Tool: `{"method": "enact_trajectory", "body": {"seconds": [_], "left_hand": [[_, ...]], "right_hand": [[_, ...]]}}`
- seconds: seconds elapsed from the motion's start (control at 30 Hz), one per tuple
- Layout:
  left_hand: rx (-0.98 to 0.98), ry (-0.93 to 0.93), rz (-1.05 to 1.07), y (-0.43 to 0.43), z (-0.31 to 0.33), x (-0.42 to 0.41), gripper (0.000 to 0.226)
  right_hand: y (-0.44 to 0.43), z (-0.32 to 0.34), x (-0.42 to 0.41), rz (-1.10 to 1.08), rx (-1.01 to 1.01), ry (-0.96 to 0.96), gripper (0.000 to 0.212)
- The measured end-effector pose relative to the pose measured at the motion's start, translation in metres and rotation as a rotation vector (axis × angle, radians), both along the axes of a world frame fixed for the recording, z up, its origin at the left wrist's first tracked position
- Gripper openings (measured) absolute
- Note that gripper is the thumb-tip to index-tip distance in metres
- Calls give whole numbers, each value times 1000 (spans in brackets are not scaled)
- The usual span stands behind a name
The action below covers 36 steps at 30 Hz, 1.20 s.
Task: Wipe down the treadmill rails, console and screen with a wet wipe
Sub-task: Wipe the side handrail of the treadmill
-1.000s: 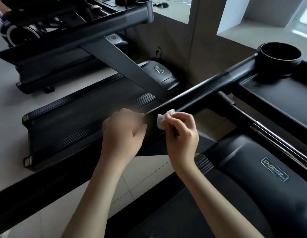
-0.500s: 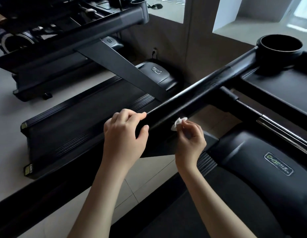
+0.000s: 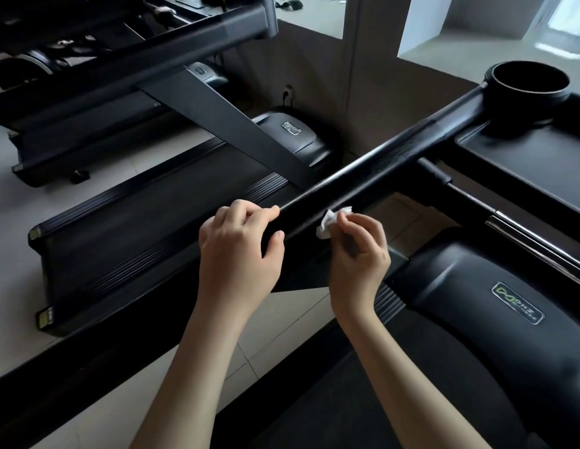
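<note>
1. Two treadmills stand side by side. The second treadmill (image 3: 146,228) lies at far left with its belt bare, and neither hand is near it, so I judge it is not the one being cleaned now.
2. Next comes the left hand (image 3: 236,254). Its fingers curl over the top of the rail (image 3: 379,160) and the thumb tucks beneath. This grasp looks meant to brace the body and steady the bar while the other hand works.
3. The rail runs diagonally from bottom left up to the console at upper right. That leaves a long stretch ahead of the hands unwiped, by my reading.
4. Just beside the left hand, the wet wipe (image 3: 329,223) is bunched small and pressed against the rail's near lower side.
5. The right hand (image 3: 360,257) pinches the wipe between thumb and fingertips with the other fingers bent. Scrunching it this way probably puts the pressure on a narrow edge.
6. At far right are the cup holder (image 3: 530,82) and the console tray (image 3: 525,163), well apart from the wipe. The screen is out of view. The task seems to be in an early phase.
7. Below them lies the motor cover (image 3: 476,303), with its logo badge facing up.
</note>
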<state>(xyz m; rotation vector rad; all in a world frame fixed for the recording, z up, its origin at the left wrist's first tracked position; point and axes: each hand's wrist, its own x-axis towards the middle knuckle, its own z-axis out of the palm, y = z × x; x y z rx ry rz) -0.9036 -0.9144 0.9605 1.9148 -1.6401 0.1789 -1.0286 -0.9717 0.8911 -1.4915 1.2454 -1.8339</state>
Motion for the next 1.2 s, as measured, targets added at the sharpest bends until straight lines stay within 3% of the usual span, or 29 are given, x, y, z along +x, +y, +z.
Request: {"method": "enact_trajectory", "body": {"seconds": [0.2, 0.33, 0.53, 0.67, 0.83, 1.0, 1.13, 1.2], "left_hand": [[15, -12, 2, 3, 1, -1, 44], [16, -24, 12, 12, 3, -2, 38], [0, -115, 145, 43, 2, 13, 29], [-34, -18, 151, 49, -6, 18, 28], [-67, -12, 168, 48, -9, 18, 34], [-111, -13, 171, 47, -13, 18, 37], [-126, -51, 177, 47, -13, 17, 32], [-122, -43, 178, 47, -12, 16, 30]], "right_hand": [[12, 3, 6, 106, -259, 305, 11], [-3, 9, 5, 20, -121, 169, 14], [6, 6, 5, 67, -327, 447, 17], [2, 8, 7, -27, -175, 293, 12], [20, 2, 15, 90, -352, 409, 14], [16, 0, 17, 5, -152, 149, 4], [31, -7, 23, 54, -219, 215, 5], [25, -11, 20, 25, -150, 124, 3]]}}
